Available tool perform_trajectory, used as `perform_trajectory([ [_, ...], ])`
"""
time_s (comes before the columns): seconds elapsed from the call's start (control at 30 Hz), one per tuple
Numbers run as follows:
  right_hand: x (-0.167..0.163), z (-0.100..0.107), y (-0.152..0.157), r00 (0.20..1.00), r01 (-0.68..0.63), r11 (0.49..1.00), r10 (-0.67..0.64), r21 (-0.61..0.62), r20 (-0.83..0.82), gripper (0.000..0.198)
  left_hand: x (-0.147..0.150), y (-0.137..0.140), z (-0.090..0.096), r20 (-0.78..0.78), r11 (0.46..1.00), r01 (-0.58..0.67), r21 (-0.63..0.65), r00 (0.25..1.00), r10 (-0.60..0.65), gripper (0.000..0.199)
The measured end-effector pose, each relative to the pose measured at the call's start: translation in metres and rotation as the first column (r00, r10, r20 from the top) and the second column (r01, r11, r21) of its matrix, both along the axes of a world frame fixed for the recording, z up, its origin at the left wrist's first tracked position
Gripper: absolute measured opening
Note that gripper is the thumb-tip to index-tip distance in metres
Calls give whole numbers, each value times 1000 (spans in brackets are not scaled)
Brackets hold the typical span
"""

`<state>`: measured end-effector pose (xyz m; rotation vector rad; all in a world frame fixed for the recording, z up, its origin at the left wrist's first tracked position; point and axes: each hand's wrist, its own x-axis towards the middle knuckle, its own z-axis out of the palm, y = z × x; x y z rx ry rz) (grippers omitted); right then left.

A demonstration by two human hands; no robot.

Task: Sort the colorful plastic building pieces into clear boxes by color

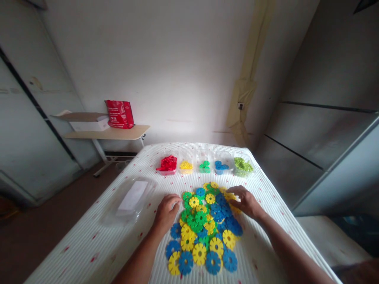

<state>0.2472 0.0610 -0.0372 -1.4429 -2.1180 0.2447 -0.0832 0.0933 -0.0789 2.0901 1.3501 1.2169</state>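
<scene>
Across the ridged white cloth (260,244), I've got a heap of notched discs (197,227) in blue, yellow and green, sitting squarely between both hands, handy for either. Left hand (168,209) is at its left edge, open, fingers loosely bent, nothing visible in them. Right hand (247,201) arches over yellow discs (237,210), thumb and fingers parted; whether it grips one, I can't tell. Beyond, five clear tubs (244,174) line up, one colour each, seemingly to keep shades apart. Off left lies a clear plastic tray (111,215) with a white strip (132,198), probably set aside for elbow room.
</scene>
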Motion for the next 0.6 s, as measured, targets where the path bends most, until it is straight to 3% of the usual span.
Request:
perform_trajectory([
  [0.1, -18, 5, 2, 990, -58, 998, 60, -18, 130, 32, 1, 1, 0, 7, 1000, -7, -3, 1000, 7, 23],
  [0.23, -42, 9, 6, 944, 73, 989, -27, -129, 329, 30, 0, 0, 2, 18, 1000, 10, -13, 1000, -10, 22],
  [0.37, -55, 9, 10, 865, 202, 969, -107, -145, 490, 25, 0, -2, 4, 27, 1000, 20, -7, 999, -20, 21],
  [0.6, -70, 8, 10, 794, 304, 947, -194, -99, 576, 31, 0, -4, 4, 50, 999, 38, 7, 998, -38, 20],
])
